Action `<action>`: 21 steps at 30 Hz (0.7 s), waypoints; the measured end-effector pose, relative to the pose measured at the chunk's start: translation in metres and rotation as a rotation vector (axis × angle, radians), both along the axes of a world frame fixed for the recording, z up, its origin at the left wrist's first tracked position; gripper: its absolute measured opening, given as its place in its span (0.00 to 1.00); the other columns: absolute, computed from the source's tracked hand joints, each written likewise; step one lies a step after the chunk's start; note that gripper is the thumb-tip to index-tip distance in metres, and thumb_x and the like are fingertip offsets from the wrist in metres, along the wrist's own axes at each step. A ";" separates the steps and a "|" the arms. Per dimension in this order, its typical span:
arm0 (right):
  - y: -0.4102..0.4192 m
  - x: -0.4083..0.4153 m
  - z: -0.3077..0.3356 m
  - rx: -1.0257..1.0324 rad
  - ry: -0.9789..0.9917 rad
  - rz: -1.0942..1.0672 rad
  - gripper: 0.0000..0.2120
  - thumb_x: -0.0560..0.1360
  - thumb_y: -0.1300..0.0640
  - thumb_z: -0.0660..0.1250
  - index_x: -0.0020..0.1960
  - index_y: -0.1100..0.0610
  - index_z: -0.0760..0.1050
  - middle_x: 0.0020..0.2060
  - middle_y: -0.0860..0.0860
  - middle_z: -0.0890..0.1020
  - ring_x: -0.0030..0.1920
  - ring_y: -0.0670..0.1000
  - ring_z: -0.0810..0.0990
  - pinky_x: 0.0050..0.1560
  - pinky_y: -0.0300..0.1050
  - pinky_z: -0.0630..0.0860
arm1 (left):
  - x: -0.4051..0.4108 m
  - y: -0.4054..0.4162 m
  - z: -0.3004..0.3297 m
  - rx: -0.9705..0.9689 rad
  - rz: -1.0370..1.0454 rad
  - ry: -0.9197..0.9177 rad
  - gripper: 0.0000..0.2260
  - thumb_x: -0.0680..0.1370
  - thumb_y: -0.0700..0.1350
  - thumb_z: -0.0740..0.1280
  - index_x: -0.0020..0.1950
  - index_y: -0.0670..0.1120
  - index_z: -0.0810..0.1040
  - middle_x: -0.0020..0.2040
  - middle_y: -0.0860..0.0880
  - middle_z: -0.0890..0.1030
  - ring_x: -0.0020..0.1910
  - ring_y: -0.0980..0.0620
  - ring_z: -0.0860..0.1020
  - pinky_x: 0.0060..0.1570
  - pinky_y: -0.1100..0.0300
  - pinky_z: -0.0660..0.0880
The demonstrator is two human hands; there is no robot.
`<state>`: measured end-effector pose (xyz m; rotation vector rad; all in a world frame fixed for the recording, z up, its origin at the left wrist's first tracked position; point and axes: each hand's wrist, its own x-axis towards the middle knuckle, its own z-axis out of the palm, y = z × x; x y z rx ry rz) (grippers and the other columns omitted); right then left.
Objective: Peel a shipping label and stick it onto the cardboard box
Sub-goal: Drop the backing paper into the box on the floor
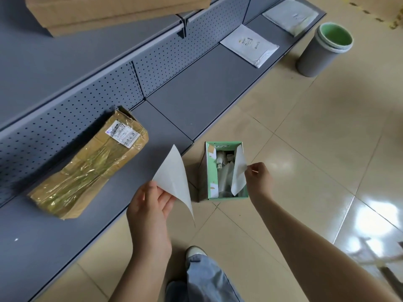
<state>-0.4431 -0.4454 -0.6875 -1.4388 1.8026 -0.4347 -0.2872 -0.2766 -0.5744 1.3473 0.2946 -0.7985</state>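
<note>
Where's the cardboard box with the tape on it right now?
In the head view the taped cardboard box lies on the grey shelf at the left, against the pegboard back panel, up and to the left of the left hand.

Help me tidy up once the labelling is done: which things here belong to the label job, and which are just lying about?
Job:
- left hand holding a white sheet
- right hand holding a smaller sheet
- taped cardboard box on the shelf
- green box of scrap paper, probably

Lying about:
- two white mailers
- grey bin
- upper cardboard boxes
</note>
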 end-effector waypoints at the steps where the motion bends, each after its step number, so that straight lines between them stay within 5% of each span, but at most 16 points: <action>1: -0.002 0.002 -0.001 -0.004 0.020 0.007 0.03 0.76 0.60 0.59 0.45 0.58 0.71 0.36 0.49 0.76 0.33 0.48 0.72 0.28 0.42 0.63 | 0.001 0.001 -0.001 0.000 -0.003 -0.002 0.08 0.81 0.42 0.60 0.50 0.43 0.78 0.43 0.50 0.86 0.46 0.54 0.84 0.41 0.65 0.79; 6: -0.012 0.004 -0.027 0.048 0.175 0.089 0.07 0.75 0.64 0.58 0.45 0.63 0.74 0.36 0.54 0.75 0.37 0.57 0.73 0.32 0.44 0.64 | 0.004 0.001 -0.010 0.023 0.005 -0.001 0.08 0.81 0.42 0.60 0.48 0.44 0.77 0.48 0.46 0.85 0.49 0.52 0.84 0.45 0.63 0.80; 9: -0.009 0.002 -0.038 0.055 0.255 0.170 0.12 0.71 0.69 0.55 0.32 0.59 0.65 0.27 0.52 0.66 0.33 0.55 0.66 0.27 0.44 0.56 | 0.007 0.002 -0.014 0.038 0.000 -0.004 0.08 0.81 0.43 0.60 0.52 0.42 0.77 0.50 0.45 0.84 0.48 0.53 0.84 0.46 0.62 0.79; 12: -0.006 -0.001 -0.040 0.023 0.273 0.189 0.12 0.68 0.71 0.54 0.30 0.58 0.62 0.26 0.52 0.64 0.32 0.55 0.63 0.27 0.45 0.54 | 0.009 0.004 -0.014 0.039 0.010 0.000 0.07 0.81 0.43 0.60 0.51 0.43 0.77 0.49 0.46 0.84 0.46 0.54 0.84 0.45 0.63 0.80; 15: 0.000 0.007 -0.029 -0.021 0.173 0.140 0.10 0.71 0.68 0.56 0.34 0.58 0.68 0.27 0.50 0.68 0.32 0.55 0.66 0.27 0.44 0.59 | 0.012 0.003 -0.013 0.033 0.024 0.006 0.07 0.80 0.43 0.60 0.49 0.45 0.78 0.47 0.47 0.85 0.45 0.55 0.84 0.44 0.63 0.80; 18: 0.019 0.024 0.000 -0.060 -0.005 0.167 0.07 0.75 0.62 0.59 0.40 0.55 0.72 0.30 0.44 0.71 0.30 0.43 0.68 0.27 0.34 0.63 | 0.013 0.001 -0.009 0.018 0.050 0.023 0.07 0.80 0.43 0.61 0.48 0.47 0.78 0.45 0.49 0.85 0.45 0.56 0.84 0.45 0.63 0.80; 21: 0.048 0.034 0.027 -0.119 -0.156 0.347 0.07 0.74 0.53 0.64 0.43 0.55 0.77 0.37 0.45 0.80 0.39 0.41 0.77 0.37 0.36 0.72 | 0.013 -0.001 -0.001 0.002 0.053 0.040 0.07 0.81 0.43 0.60 0.49 0.47 0.78 0.47 0.48 0.84 0.46 0.55 0.84 0.46 0.62 0.79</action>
